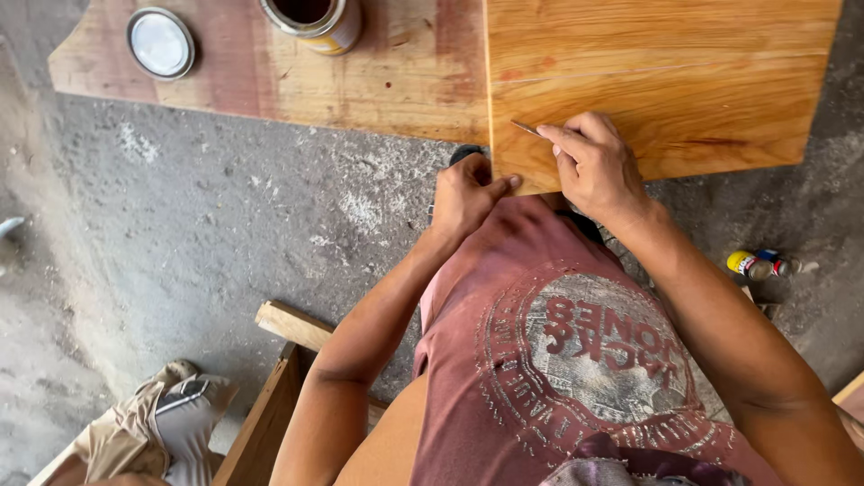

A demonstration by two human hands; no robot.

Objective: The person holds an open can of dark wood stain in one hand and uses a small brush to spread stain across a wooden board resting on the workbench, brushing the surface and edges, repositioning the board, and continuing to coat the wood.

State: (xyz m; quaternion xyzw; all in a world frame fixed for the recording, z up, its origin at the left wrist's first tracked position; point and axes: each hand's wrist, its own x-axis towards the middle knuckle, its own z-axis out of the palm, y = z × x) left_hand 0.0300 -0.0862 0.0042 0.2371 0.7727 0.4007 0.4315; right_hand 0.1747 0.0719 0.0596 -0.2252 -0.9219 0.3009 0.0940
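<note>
1. A grey concrete floor point(225, 225) is lying under everything, dusty and pale in patches.
2. A light wooden board point(666, 81) is sitting across the top right, with a redder board point(378, 81) butting against its left edge.
3. The right hand point(598, 166) is resting on the light board's near left corner, its fingers curled and pinching a thin metal blade point(526, 129) that is pointing left, flat against the wood.
4. The left hand point(468, 193) is closing in a loose fist just beside the right one, its thumb pressing on the board's near edge.
5. An open tin can point(315, 20) is standing on the redder board.
6. Its round lid point(160, 42) is lying well to the can's left.
7. A small yellow-capped bottle point(758, 265) is lying on the floor to the right.
</note>
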